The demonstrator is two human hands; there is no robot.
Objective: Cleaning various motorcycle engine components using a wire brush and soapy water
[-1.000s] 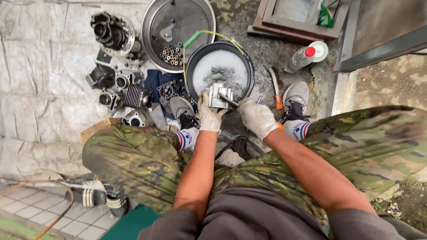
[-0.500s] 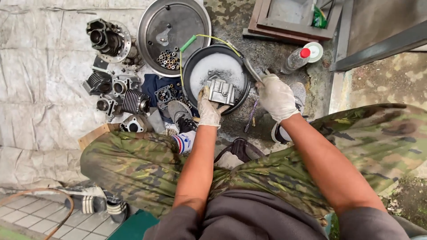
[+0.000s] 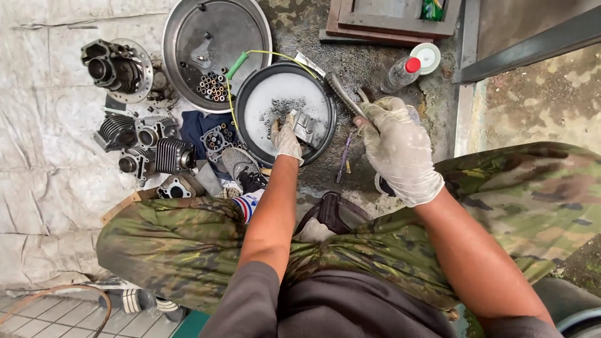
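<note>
My gloved left hand [image 3: 285,139] grips a grey metal engine part [image 3: 307,128] and holds it low in the black basin [image 3: 244,94] of white foamy water. My gloved right hand [image 3: 398,148] is raised to the right of the basin and is closed on the handle of a long metal brush [image 3: 341,91], whose head points up and left over the basin's rim. A thin yellow-green tube [image 3: 250,59] arches over the basin's far edge.
Several engine cylinders and cases [image 3: 141,134] lie on grey sheeting at left. A round metal tray [image 3: 188,31] holds small parts. A bottle with a red cap [image 3: 400,74] and a white lid [image 3: 428,55] stand at right. A purple tool [image 3: 344,155] lies on the ground.
My right hand left the engine part, picked up the long brush at the right and lifted it toward me. My left hand lowered the part into the foam. The view shifted right.
</note>
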